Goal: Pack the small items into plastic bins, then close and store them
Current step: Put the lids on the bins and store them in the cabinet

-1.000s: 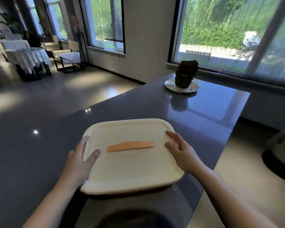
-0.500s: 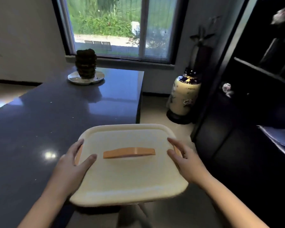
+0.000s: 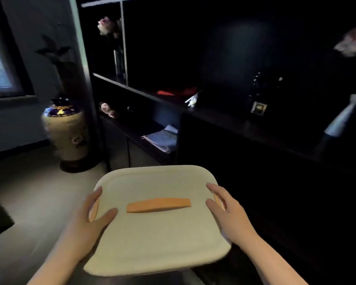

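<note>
A cream plastic bin with its lid on is held up in the air by both hands, over a pale floor and in front of a dark shelf unit. Only the lid is seen from above; the body below it is hidden. An orange handle lies flat across the middle of the lid, between the two thumbs and apart from both.

The left hand is curled around the left edge of the bin: its thumb is laid on top of the lid, pointing toward the handle, while its fingers reach along the side over an orange clip that shows between thumb and fingers. The right hand grasps the right edge in the same way, with the thumb on the lid and the fingers stretched along the rim, where a second orange clip is partly covered.

Beyond the left fingers a large painted vase is stood on the floor beside the shelf unit. Ahead of the fingertips, folded papers are seen in a lower shelf compartment. Higher up, a small white figure and something red rest on a shelf board, well apart from the bin. The rest of the shelf is too dark to be made out.
</note>
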`<state>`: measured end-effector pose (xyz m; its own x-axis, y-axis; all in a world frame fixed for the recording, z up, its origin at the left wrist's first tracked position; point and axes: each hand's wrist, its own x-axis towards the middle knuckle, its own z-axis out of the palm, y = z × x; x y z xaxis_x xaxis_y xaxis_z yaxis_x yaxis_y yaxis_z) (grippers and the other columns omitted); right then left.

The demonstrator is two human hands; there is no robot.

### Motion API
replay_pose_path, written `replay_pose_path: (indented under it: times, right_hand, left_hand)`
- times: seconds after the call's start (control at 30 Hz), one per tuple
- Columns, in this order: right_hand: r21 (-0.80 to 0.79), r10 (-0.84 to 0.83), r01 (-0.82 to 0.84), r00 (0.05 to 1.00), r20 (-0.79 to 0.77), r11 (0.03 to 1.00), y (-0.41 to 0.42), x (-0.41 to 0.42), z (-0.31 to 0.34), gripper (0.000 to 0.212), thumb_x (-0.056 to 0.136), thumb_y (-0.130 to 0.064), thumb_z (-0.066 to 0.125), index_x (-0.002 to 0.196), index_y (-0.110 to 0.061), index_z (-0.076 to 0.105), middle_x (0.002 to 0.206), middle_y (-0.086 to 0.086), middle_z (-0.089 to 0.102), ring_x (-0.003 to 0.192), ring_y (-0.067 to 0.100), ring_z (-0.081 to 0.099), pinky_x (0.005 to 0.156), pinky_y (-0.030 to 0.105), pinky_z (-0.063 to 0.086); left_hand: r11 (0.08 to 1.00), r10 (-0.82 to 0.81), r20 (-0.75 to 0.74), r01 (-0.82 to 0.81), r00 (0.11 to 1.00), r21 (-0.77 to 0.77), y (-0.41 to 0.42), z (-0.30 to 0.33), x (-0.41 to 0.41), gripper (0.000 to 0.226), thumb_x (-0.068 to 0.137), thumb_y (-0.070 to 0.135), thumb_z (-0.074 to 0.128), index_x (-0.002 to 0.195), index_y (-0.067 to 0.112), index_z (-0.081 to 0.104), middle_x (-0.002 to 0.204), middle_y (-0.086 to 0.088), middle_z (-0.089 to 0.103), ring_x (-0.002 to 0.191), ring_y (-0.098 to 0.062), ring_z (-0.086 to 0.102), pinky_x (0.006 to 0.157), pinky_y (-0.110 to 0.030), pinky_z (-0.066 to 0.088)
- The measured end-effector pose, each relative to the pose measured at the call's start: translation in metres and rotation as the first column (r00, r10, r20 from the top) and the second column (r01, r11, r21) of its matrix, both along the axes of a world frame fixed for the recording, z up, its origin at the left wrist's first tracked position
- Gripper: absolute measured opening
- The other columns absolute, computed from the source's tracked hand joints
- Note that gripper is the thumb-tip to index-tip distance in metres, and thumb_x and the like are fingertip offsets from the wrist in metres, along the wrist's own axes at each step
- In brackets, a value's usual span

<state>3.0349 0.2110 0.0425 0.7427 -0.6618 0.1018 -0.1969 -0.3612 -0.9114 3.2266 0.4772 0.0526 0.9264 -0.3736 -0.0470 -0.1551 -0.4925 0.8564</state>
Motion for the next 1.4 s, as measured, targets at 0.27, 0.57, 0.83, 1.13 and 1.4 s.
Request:
replay_pose_path:
  times: [0.27,0.57,0.83,1.13,1.4]
  right_hand:
    - [0.011,-0.344,0.346,0.935,-0.082,0.938,-0.120,-0.166,-0.026,0.032,0.093,-0.037,0.058,0.113,-0.061,0.053,0.124,-0.043,0.047,0.109,-0.031,0.034,0.096,0.016,0.030]
    - [0.066,-0.590,0.604,0.793,-0.149,0.794,-0.173,-0.221,-0.074,0.049,0.088,-0.022,0.066,0.129,-0.042,0.047,0.123,-0.018,0.056,0.114,0.007,0.055,0.100,0.039,0.047]
    - [0.034,-0.721,0.739,0.665,-0.195,0.672,-0.198,-0.191,-0.110,0.047,0.088,-0.025,0.066,0.125,-0.046,0.046,0.117,-0.005,0.057,0.105,0.010,0.056,0.093,0.037,0.048]
    - [-0.485,-0.851,0.724,0.279,-0.444,0.490,-0.210,-0.150,-0.094,0.038,0.094,-0.039,0.050,0.128,-0.025,0.058,0.107,0.013,0.065,0.106,0.031,0.052,0.093,0.041,0.037]
    - [-0.656,-0.760,0.441,0.556,-0.337,0.613,-0.145,-0.109,-0.097,0.054,0.078,-0.064,0.050,0.123,-0.038,0.063,0.137,-0.009,0.055,0.128,0.015,0.050,0.102,0.040,0.026]
  left_hand:
    - [0.918,-0.395,-0.057,0.391,0.917,-0.067,-0.197,-0.046,-0.075,0.071,0.072,0.045,0.076,0.134,0.041,0.042,0.139,0.013,0.047,0.122,-0.016,0.050,0.100,-0.038,0.041]
    - [0.785,-0.611,-0.122,0.619,0.782,0.033,-0.337,-0.079,-0.092,0.076,0.077,0.038,0.074,0.142,0.035,0.034,0.138,0.003,0.049,0.116,-0.020,0.053,0.088,-0.031,0.044]
    - [0.701,-0.695,-0.101,0.702,0.712,0.122,-0.419,-0.103,-0.059,0.068,0.079,0.038,0.073,0.137,0.032,0.039,0.130,-0.003,0.055,0.101,-0.018,0.060,0.075,-0.027,0.047]
    - [0.644,-0.734,0.042,0.675,0.678,0.360,-0.468,-0.093,-0.047,0.052,0.084,0.044,0.062,0.130,0.020,0.054,0.140,-0.017,0.044,0.133,-0.033,0.028,0.106,-0.040,0.035]
    - [0.505,-0.781,0.574,0.790,0.246,0.347,-0.408,-0.102,-0.096,0.034,0.083,0.038,0.048,0.104,0.027,0.071,0.110,0.006,0.066,0.102,-0.019,0.063,0.090,-0.028,0.036]
